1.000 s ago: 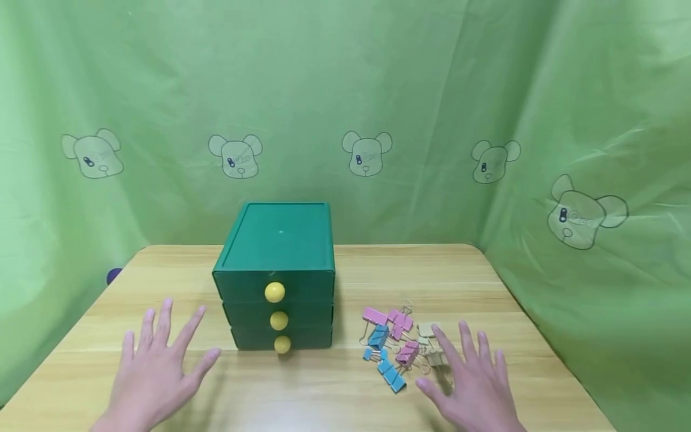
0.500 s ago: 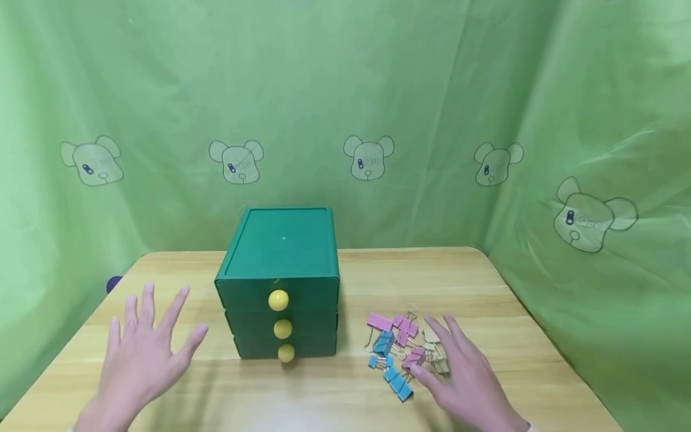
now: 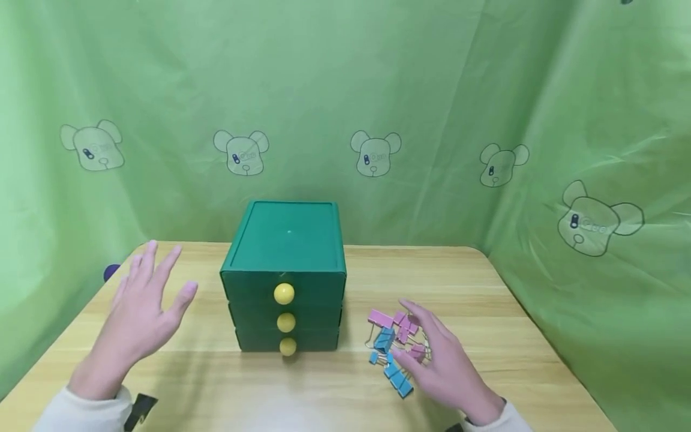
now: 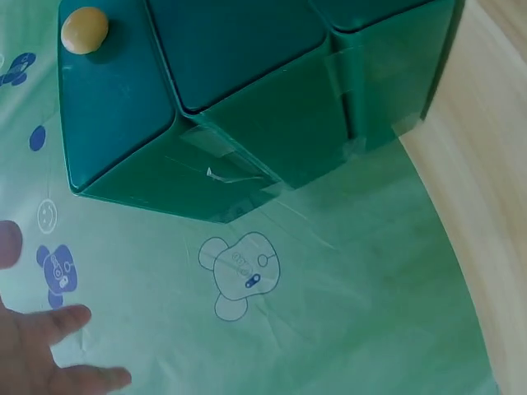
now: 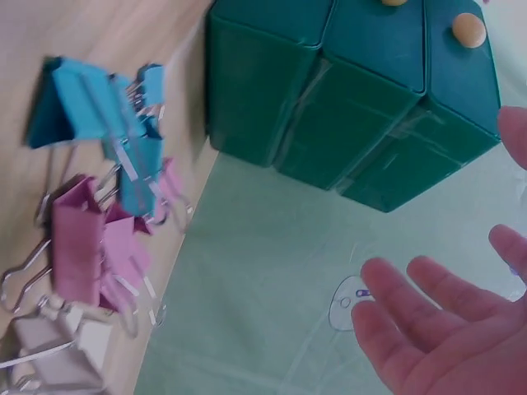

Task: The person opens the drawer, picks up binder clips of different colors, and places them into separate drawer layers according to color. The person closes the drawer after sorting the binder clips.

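A green three-drawer box (image 3: 283, 240) with yellow knobs (image 3: 284, 293) stands on the table, all its drawers closed. My left hand (image 3: 137, 318) hovers to its left with fingers spread, holding nothing; its fingertips also show in the left wrist view. My right hand (image 3: 442, 363) hangs over a heap of binder clips with fingers extended and thumb apart, also holding nothing. In the heap lie blue binder clips (image 3: 398, 380) and pink binder clips (image 3: 380, 318). Beige binder clips (image 5: 58, 350) show in the right wrist view; in the head view my right hand mostly hides them.
The wooden table (image 3: 432, 276) has rounded far corners. A green curtain (image 3: 302, 90) printed with bear heads hangs behind it and along both sides. A purple round thing (image 3: 111, 272) shows at the table's left edge.
My left hand has moved forward and a little left, raised off the table. My right hand has shifted left over the clips, covering the beige ones. The head view has shifted slightly.
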Demonstrator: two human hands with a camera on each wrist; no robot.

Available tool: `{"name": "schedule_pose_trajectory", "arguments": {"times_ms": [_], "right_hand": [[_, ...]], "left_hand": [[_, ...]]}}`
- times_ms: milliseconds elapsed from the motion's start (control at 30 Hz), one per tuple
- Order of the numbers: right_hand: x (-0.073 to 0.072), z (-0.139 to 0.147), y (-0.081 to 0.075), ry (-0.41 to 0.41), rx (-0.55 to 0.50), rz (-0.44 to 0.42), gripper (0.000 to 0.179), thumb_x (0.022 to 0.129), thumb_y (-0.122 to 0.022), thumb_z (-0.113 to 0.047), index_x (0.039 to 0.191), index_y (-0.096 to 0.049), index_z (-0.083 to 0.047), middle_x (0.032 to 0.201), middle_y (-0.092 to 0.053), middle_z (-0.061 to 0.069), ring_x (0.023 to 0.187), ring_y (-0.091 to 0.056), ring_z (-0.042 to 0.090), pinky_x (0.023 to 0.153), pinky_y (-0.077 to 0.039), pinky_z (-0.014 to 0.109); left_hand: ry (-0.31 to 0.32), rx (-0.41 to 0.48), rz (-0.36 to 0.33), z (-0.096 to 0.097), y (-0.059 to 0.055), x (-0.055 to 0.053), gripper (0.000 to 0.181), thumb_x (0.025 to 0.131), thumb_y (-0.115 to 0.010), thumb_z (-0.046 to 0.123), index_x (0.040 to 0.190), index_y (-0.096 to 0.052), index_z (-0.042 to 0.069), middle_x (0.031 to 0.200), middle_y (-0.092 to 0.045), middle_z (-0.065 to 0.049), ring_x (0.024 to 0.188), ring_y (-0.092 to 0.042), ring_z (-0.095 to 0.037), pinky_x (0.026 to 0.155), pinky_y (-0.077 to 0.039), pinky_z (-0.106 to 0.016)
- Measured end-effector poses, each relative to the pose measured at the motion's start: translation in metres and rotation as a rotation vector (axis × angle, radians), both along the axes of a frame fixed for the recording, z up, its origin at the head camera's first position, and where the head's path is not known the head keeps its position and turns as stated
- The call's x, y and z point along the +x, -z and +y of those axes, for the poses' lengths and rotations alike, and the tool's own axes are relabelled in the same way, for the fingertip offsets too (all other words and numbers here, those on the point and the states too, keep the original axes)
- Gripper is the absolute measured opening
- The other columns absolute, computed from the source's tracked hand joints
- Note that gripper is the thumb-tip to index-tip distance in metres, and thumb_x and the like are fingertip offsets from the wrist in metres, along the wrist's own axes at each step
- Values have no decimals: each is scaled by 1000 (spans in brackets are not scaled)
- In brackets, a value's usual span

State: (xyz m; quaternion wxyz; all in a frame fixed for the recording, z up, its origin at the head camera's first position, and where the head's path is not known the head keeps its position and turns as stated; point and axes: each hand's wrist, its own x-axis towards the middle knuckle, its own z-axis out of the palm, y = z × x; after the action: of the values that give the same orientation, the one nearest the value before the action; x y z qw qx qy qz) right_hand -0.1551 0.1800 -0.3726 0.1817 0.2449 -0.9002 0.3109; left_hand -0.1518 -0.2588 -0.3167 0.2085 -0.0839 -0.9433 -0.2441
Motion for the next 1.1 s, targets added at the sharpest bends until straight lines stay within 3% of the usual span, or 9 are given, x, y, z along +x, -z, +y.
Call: {"name": "schedule_pose_trajectory", "arguments": {"times_ms": [233, 367, 533, 833, 1100], "right_hand": [[-4, -13, -7, -96, -63, -48, 73, 86, -75, -20, 148, -36, -20, 141, -49, 8, 116, -57, 25, 89, -49, 51], [-8, -24, -10, -161, -97, -113, 73, 87, -74, -19, 148, -34, -24, 141, -50, 6, 117, -57, 24, 91, -49, 51], [-11, -39, -9, -208, -98, -174, 75, 87, -74, -22, 149, -32, -27, 141, -49, 4, 118, -57, 24, 96, -46, 49], [-12, -63, -12, -303, -93, -241, 75, 88, -72, -24, 151, -30, -24, 139, -51, 7, 115, -59, 28, 97, -46, 45], [-24, -88, -19, -391, -136, -308, 71, 91, -68, -29, 150, -29, -23, 137, -52, 8, 113, -60, 20, 98, -46, 41]], "left_hand": [[157, 93, -123, 5, -12, -16, 64, 103, -43, 38, 156, -17, 13, 160, -3, -20, 140, -12, -51, 96, -17, -79], [209, 112, -147, 8, -16, -28, 62, 104, -40, 39, 156, -16, 15, 161, -3, -16, 139, -16, -52, 96, -17, -79], [285, 199, -162, 13, -14, -39, 58, 105, -38, 34, 156, -18, 14, 161, -4, -15, 142, -11, -47, 102, -13, -75], [315, 251, -207, 14, -15, -58, 57, 106, -33, 37, 155, -21, 12, 161, 0, -13, 143, -6, -45, 105, -9, -73], [350, 249, -279, 12, -21, -80, 55, 106, -27, 41, 153, -29, 12, 162, -1, -11, 144, -4, -44, 105, -6, -73]]}}
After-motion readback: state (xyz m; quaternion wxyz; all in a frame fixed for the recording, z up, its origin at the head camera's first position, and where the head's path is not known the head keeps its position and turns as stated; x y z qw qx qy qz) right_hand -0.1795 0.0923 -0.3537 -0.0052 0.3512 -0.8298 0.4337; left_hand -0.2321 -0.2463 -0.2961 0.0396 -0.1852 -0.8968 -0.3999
